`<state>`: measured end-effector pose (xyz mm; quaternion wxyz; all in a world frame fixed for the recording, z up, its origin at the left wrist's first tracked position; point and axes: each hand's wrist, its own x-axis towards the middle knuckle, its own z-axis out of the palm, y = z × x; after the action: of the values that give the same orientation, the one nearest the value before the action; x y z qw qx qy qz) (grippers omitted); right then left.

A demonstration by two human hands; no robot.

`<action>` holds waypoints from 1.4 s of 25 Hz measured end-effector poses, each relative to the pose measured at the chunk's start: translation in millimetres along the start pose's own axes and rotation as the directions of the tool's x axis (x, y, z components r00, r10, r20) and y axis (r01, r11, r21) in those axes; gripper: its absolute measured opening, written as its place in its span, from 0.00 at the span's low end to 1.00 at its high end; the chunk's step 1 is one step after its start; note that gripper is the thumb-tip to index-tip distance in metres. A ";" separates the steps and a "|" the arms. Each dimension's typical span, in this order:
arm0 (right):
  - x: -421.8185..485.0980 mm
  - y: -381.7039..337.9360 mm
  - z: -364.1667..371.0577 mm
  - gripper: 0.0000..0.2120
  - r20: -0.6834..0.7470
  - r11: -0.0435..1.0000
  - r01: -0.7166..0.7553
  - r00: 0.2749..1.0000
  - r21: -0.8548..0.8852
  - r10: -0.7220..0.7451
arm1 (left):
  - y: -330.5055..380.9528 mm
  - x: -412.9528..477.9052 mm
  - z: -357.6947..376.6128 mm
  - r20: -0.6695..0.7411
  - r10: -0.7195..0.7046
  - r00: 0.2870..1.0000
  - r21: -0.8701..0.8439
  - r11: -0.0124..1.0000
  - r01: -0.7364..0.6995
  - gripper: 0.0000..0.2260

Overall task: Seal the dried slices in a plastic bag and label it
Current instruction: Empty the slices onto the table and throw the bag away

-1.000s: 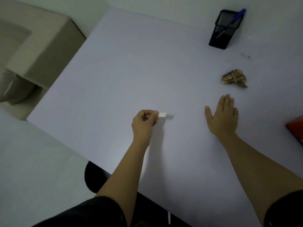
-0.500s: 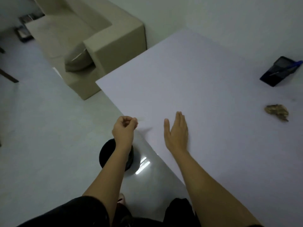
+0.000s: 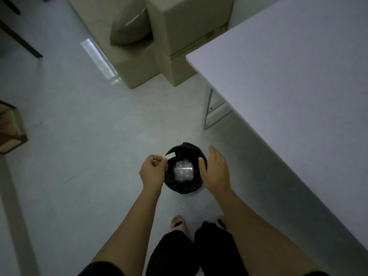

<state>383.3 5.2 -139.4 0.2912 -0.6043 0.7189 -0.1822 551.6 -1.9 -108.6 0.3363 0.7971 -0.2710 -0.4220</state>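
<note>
My left hand (image 3: 153,171) hangs over the left rim of a small black-lined waste bin (image 3: 184,188) on the floor, its fingers curled and pinching a small white paper scrap (image 3: 157,161). My right hand (image 3: 216,170) is held open over the bin's right rim, fingers straight. Crumpled clear plastic (image 3: 183,170) lies inside the bin. The dried slices and the pen holder are out of view.
The white table (image 3: 298,80) fills the right side, its leg (image 3: 207,110) standing near the bin. A beige sofa (image 3: 175,36) with a cushion (image 3: 129,28) is at the top. A box (image 3: 10,128) sits at the left edge. My feet (image 3: 179,226) are below the bin.
The view has swung from the tabletop down to the floor. Both hands left the table and now hang over the bin, the left still pinching the white scrap.
</note>
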 end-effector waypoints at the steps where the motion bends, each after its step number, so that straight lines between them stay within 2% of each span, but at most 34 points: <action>1: 8.8 11.2 15.4 0.24 -0.001 1.000 -0.026 1.000 -0.007 0.026 | -16.1 14.2 4.0 0.013 -0.026 1.000 0.026 0.999 0.025 0.04; 3: 29.2 37.9 55.6 0.23 0.014 0.995 -0.087 0.996 -0.048 0.088 | -57.8 49.7 18.6 0.034 -0.060 0.998 0.095 0.994 0.057 0.01; 6: 57.8 91.9 123.4 0.24 0.056 0.979 -0.146 0.986 -0.141 0.155 | -126.5 101.7 52.1 0.041 -0.089 0.995 0.197 0.977 0.079 0.03; 10: 82.7 162.3 210.4 0.26 0.135 0.944 -0.191 0.963 -0.269 0.233 | -207.9 161.4 97.9 0.050 -0.123 0.991 0.229 0.967 0.108 0.03; 14: 95.5 218.2 276.3 0.29 0.114 0.912 -0.282 0.938 -0.299 0.328 | -271.7 210.2 138.0 0.053 -0.129 0.990 0.267 0.957 0.111 0.03; 16: 99.7 240.6 301.3 0.27 0.092 0.914 -0.311 0.934 -0.260 0.344 | -296.5 230.7 155.8 0.069 -0.126 0.990 0.296 0.950 0.100 0.04; 21: 102.7 263.3 327.6 0.15 -0.018 0.926 -0.372 0.928 -0.061 0.372 | -325.5 258.3 184.2 0.139 -0.172 0.975 0.366 0.924 0.111 0.04; 25: 100.5 258.3 320.4 0.16 0.025 0.938 -0.336 0.940 -0.083 0.339 | -322.2 251.7 184.2 0.140 -0.161 0.977 0.477 0.876 0.076 0.08; 28: 96.8 234.4 294.8 0.26 0.039 0.914 -0.335 0.935 -0.230 0.353 | -293.7 232.3 163.7 0.129 -0.101 0.987 0.518 0.855 0.020 0.09; 31: 85.2 170.0 238.7 0.28 -0.002 0.931 -0.277 0.959 -0.237 0.284 | -229.1 194.0 126.6 0.128 -0.053 0.990 0.509 0.860 -0.020 0.15; 35: 57.5 50.8 128.5 0.27 -0.037 0.965 -0.196 0.981 -0.174 0.193 | -102.0 112.3 64.0 0.183 0.063 0.981 0.431 0.892 -0.138 0.09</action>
<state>420.9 -29.0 -280.3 0.2459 -0.5526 0.7908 -0.0942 567.7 -38.1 -268.4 0.1449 0.7998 -0.4274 -0.3959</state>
